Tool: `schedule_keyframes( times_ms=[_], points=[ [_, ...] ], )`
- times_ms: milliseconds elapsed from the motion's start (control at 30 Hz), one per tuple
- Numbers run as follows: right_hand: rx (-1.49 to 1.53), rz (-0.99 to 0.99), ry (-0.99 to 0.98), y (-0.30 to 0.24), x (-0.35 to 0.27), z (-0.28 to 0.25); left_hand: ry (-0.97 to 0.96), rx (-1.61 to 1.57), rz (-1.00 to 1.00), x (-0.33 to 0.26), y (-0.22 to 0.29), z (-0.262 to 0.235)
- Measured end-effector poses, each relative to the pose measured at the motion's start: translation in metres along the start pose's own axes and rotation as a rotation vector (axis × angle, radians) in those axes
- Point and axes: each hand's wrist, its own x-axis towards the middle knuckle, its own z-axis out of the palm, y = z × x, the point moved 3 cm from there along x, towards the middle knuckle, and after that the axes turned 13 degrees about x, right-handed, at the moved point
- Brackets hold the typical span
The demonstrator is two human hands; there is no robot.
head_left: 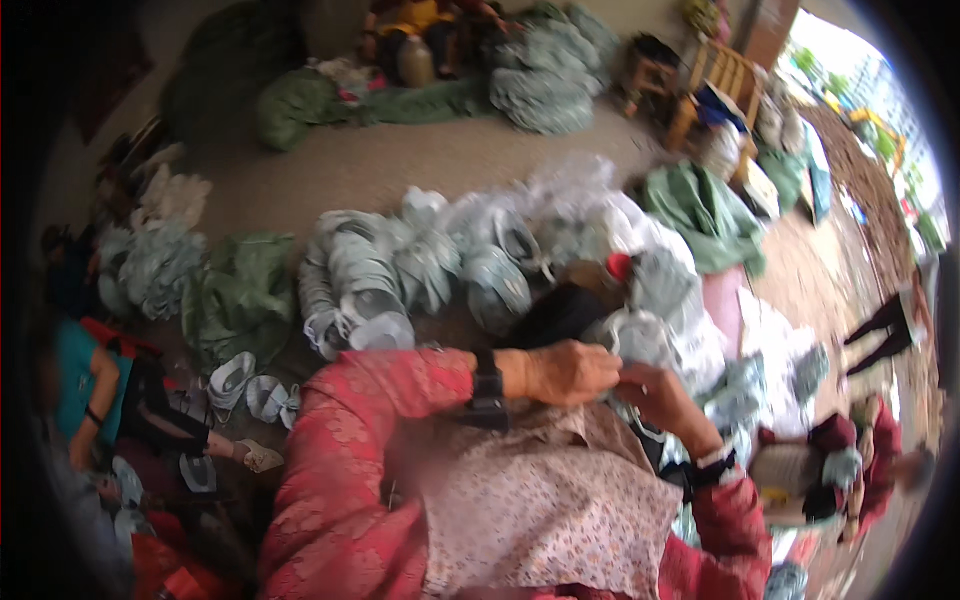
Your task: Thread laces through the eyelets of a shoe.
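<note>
Count taken with the floral apron [550,500] as reference; aprons, one. Own hands: two, the left hand [575,373] and right hand [660,398], both at the apron's far edge. Other people: at least four; one left [95,375], two right [882,460], one far beyond. Wooden chairs [740,85]: one, beyond to the right. Jugs [415,62]: one, far beyond. Green sacks [240,295]: at least three, beyond. Pale bundles [365,265] beyond: overlapping, total indeterminable.

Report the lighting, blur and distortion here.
Head view: dark corners, and the sky at upper right washed out; head view: hands slightly soft, a blurred patch between left sleeve and floral apron; head view: fisheye distortion tilts the standing person at far right.
</note>
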Motion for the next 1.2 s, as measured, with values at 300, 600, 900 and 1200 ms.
schedule_keyframes(
  times_ms=[300, 600, 900, 1200],
  points=[
    [0.352, 0.273, -0.054, 0.006, 0.007, -0.003, 0.010, 0.068, 0.061, 0.003, -0.001, 0.001],
    [0.346, 0.230, -0.043, 0.005, -0.008, -0.007, -0.004, 0.028, 0.013, 0.004, 0.006, 0.003],
    [0.293, 0.358, 0.054, -0.003, -0.010, 0.002, -0.007, 0.016, -0.020, 0.002, 0.006, 0.002],
    [0.425, 0.156, 0.086, 0.003, -0.009, 0.000, -0.008, -0.040, -0.057, -0.002, 0.001, 0.001]
  ],
)
